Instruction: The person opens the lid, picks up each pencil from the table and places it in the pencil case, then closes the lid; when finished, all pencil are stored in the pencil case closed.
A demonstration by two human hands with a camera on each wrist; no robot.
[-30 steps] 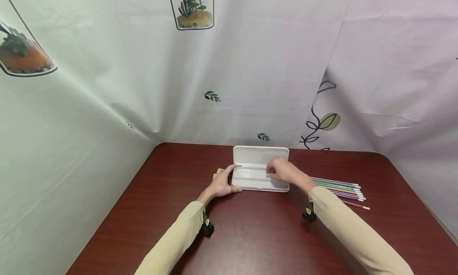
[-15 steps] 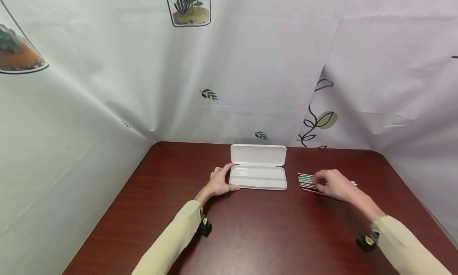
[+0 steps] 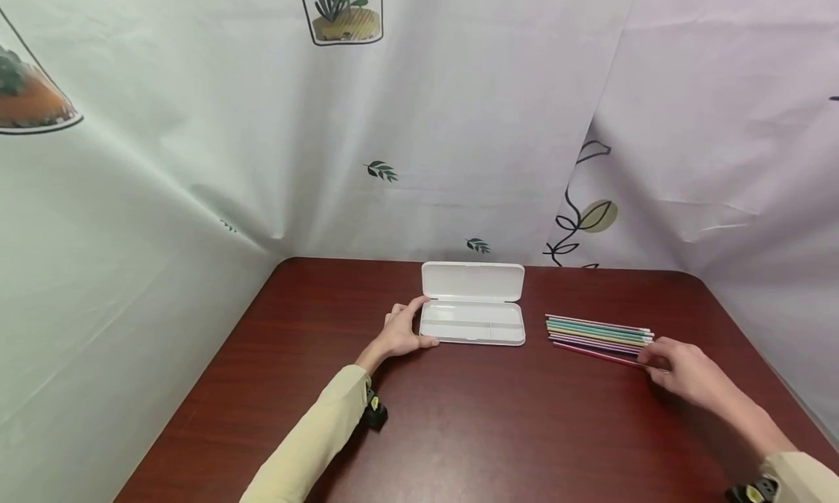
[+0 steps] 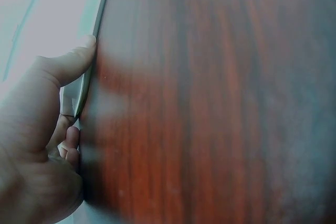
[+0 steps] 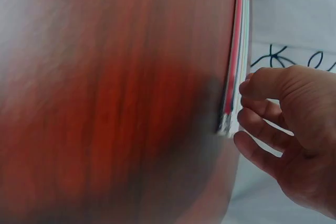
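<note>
A white pencil case (image 3: 472, 281) stands with its lid raised at the back of the table, its divided tray bare. My left hand (image 3: 398, 334) holds its left end, thumb along the front edge and fingers reaching to the back corner. To the right lies a row of several pencils (image 3: 593, 330) with white erasers. A red pencil (image 3: 596, 353) lies nearest me in that row. My right hand (image 3: 691, 375) is at its eraser end, thumb and fingers spread around it. In the right wrist view, the bent fingers (image 5: 260, 129) are beside the pencil ends, with gaps between them.
The dark red wooden table (image 3: 419, 423) has rounded back corners. White cloth (image 3: 459, 161) with printed plants hangs right behind it and along both sides. Each wrist wears a small black camera (image 3: 376, 413).
My right hand has left the case's tray, passed over the pencils and come down at their eraser ends on the right. My left hand has stayed on the case.
</note>
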